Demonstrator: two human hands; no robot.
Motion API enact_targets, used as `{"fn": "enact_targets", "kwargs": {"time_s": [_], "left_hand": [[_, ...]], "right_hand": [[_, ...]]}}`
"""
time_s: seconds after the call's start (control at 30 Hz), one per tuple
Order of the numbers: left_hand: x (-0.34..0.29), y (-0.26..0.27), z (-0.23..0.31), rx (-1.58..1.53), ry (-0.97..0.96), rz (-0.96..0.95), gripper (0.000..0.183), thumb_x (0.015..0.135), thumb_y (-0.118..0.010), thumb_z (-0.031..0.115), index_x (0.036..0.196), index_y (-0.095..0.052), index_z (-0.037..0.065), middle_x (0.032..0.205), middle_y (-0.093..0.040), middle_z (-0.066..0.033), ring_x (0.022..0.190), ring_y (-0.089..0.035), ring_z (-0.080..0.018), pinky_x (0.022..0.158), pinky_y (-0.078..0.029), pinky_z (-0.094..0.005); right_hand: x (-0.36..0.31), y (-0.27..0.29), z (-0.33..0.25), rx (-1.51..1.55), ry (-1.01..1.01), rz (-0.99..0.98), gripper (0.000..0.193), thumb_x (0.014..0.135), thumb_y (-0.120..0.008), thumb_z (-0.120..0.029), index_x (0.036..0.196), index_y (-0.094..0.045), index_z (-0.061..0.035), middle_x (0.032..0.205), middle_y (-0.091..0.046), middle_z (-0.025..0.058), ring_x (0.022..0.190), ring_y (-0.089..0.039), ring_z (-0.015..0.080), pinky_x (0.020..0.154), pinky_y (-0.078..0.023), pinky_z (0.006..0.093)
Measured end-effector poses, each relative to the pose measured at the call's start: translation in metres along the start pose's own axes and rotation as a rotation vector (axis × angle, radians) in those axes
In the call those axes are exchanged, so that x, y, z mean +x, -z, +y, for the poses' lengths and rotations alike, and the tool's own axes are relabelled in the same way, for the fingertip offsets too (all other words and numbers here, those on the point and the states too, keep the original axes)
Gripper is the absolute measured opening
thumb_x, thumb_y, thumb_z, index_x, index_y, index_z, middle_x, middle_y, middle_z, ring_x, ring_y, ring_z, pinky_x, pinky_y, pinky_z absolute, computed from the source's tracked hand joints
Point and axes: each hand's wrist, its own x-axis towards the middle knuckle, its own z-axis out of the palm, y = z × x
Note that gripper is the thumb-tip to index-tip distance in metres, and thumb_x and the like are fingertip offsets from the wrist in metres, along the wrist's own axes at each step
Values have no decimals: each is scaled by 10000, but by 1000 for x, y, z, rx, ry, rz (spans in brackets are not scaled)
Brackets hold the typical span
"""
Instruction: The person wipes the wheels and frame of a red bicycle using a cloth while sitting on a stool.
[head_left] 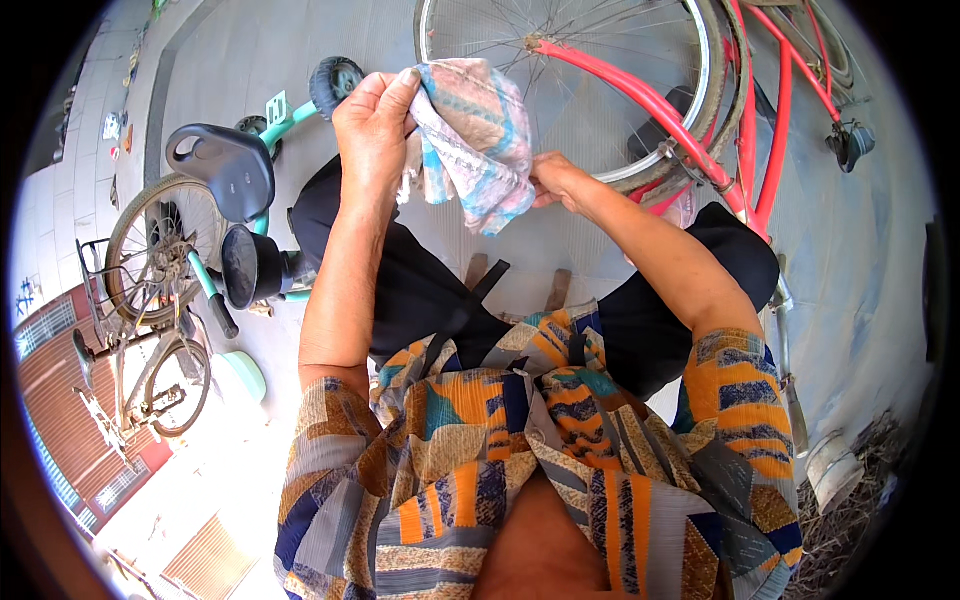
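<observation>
Your left hand (375, 125) pinches pink-and-blue patterned fabric cloth (475, 135) at upper-left edge, near red metal bicycle (625, 85); your right hand (560, 183) at lower-right edge, grip unclear. Likely light, limp; take by edges.

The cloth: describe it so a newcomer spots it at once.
Find the red bicycle, upper right. Left of its frame, between the left hand and right hand, is the crumpled cloth. Pale pink and blue, it differs from the orange-and-navy shirt.
</observation>
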Motion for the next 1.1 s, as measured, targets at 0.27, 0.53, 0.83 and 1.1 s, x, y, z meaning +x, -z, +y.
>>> {"fn": "enact_targets", "kwargs": {"time_s": [0.27,0.53,0.83,1.1], "left_hand": [[0,16,-5,-171,10,151,166,909,-606,138,813,-597,3,658,-559,-1,513,-426,-35,471,-357,-176],[-34,23,-22,-74,115,49,177,906,-623,166,793,-593,33,594,-476,51,480,-329,-11,445,-267,-174],[-82,32,-39,303,364,-495,223,851,-696,226,863,-641,10,658,-531,34,580,-422,-43,519,-339,-202],[-107,33,-14,662,220,-842,195,794,-732,162,811,-638,-7,589,-559,11,512,-518,-128,498,-398,-295]], "right_hand": [[-35,-19,-14,305,-20,-373,519,972,-334,-419,1135,-568,14,967,-667,159,818,-663,211,659,-535,304],[-54,-2,-32,766,151,-206,562,956,-285,-520,1106,-570,-60,936,-659,131,737,-638,219,602,-514,324],[-73,2,-46,991,143,44,169,925,-518,-204,788,-592,-137,647,-555,-14,493,-428,79,474,-395,252],[-99,42,-64,1038,352,104,249,939,-483,-205,708,-549,-142,586,-520,-49,414,-389,57,386,-306,208]]}}
